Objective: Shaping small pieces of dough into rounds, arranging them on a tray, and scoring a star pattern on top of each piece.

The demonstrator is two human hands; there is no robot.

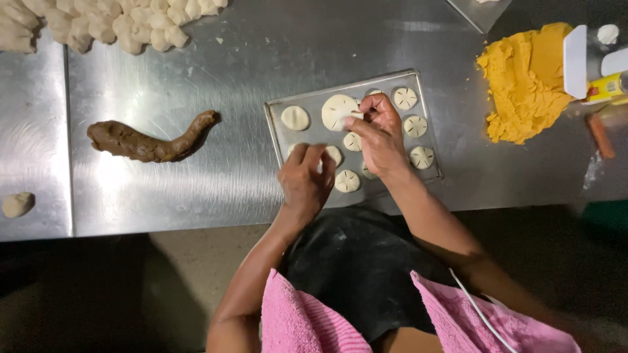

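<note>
From up here I'm looking straight down on my two hands over a small metal tray [278, 127] set near the front edge of the steel table [248, 52]. My right hand [379, 134] is pinched narrow on the edge of a flat, pale dough disc [337, 111] that lies on the tray – thumb and fingertips close together at its rim, I'd judge so the disc stays put while its edge is worked. My left hand [305, 178] rests low at the tray's near side, fingers loosely curled over another small dough round [332, 154]; whether it truly grips anything I cannot tell, since the fingers hide what is under them.

Around the hands sit several finished rounds [415, 125], each scored with spoke-like cuts, spaced apart in rows – probably so they don't stick to each other. One plain round [295, 117] lies at the tray's left end.

Well apart to the left is a long brown roll of filling [147, 140], and a lone dough ball [17, 204] near the table's left edge. A heap of pale dough pieces [111, 23] runs along the far side, and a yellow mound of paste [526, 82] with a white scraper [575, 60] lies to the right, all within reach but clear of the tray
</note>
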